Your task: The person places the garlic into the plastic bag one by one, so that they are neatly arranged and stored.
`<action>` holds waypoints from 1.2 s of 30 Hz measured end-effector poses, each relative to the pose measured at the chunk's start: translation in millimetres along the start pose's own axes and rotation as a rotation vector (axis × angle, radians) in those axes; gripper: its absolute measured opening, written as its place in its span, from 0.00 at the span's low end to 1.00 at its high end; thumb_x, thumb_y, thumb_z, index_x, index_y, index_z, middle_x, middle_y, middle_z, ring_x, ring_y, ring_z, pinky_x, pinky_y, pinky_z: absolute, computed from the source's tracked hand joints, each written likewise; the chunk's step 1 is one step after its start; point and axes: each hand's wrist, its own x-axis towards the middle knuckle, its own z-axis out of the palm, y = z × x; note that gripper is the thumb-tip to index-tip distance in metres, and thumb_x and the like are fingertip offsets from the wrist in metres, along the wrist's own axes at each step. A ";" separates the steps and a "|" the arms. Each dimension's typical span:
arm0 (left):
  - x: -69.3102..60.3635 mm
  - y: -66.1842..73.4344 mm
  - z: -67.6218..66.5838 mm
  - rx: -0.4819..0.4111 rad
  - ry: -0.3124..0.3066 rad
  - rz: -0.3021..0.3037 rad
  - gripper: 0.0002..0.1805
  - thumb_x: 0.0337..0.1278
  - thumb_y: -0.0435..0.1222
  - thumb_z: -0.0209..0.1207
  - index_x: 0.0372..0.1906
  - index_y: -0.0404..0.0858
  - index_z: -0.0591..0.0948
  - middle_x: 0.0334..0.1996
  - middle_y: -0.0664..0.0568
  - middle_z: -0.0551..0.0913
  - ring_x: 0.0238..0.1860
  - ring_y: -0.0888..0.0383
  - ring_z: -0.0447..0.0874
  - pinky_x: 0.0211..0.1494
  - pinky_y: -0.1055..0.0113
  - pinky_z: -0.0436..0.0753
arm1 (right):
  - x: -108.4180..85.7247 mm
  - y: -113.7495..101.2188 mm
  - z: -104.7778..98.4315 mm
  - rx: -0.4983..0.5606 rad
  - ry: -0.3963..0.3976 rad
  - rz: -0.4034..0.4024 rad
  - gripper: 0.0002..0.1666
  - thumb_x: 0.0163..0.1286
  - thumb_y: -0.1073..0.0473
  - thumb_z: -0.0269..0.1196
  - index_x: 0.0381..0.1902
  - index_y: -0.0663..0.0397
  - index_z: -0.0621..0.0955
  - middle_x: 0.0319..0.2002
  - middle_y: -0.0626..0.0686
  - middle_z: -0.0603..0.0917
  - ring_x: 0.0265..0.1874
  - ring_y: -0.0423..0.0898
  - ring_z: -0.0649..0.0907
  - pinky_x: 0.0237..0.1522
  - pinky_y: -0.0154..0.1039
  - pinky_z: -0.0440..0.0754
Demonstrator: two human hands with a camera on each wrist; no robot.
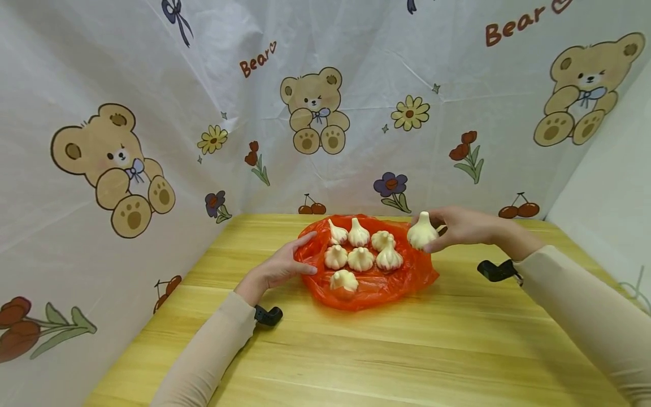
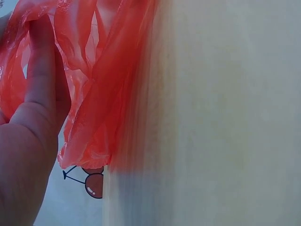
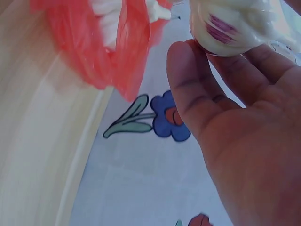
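Note:
A thin red plastic bag (image 1: 373, 282) lies spread open on the table, with several white garlic bulbs (image 1: 360, 259) inside it. My left hand (image 1: 278, 265) holds the bag's left rim, thumb toward the front and fingers toward the back. In the left wrist view, the red film (image 2: 101, 108) bunches around the fingers of that hand. My right hand (image 1: 465, 227) grips one garlic bulb (image 1: 422, 232) by its sides, stem up, above the bag's right edge. Purple streaks mark this bulb (image 3: 230, 28) in the right wrist view, where its top is cut off by the frame.
The wooden table (image 1: 325, 350) stretches out in front of the bag and to both sides. A white sheet (image 1: 366, 56) printed with bears and flowers hangs along the back and left. Black wrist mounts (image 1: 495, 270) sit at both cuffs.

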 end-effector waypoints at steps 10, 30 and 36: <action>-1.8 0.7 1.2 0.012 0.009 -0.005 0.56 0.57 0.21 0.67 0.83 0.56 0.53 0.80 0.42 0.57 0.71 0.45 0.71 0.65 0.59 0.84 | 25.8 -12.3 12.4 -0.044 -0.108 -0.043 0.35 0.60 0.50 0.77 0.63 0.43 0.77 0.49 0.52 0.84 0.50 0.51 0.82 0.54 0.42 0.85; -1.9 -0.5 -1.0 0.011 0.013 -0.002 0.57 0.55 0.21 0.68 0.83 0.57 0.54 0.80 0.43 0.57 0.71 0.45 0.70 0.64 0.58 0.84 | 70.6 -33.8 30.4 -0.083 -0.284 -0.049 0.36 0.57 0.54 0.79 0.63 0.40 0.79 0.62 0.50 0.78 0.56 0.51 0.77 0.54 0.41 0.84; -0.7 1.2 0.2 -0.005 -0.003 0.007 0.55 0.57 0.20 0.65 0.83 0.56 0.53 0.80 0.42 0.57 0.72 0.44 0.70 0.65 0.58 0.84 | 85.0 -34.0 39.5 -0.088 -0.352 -0.029 0.34 0.57 0.48 0.79 0.61 0.36 0.80 0.60 0.50 0.78 0.54 0.52 0.79 0.55 0.42 0.85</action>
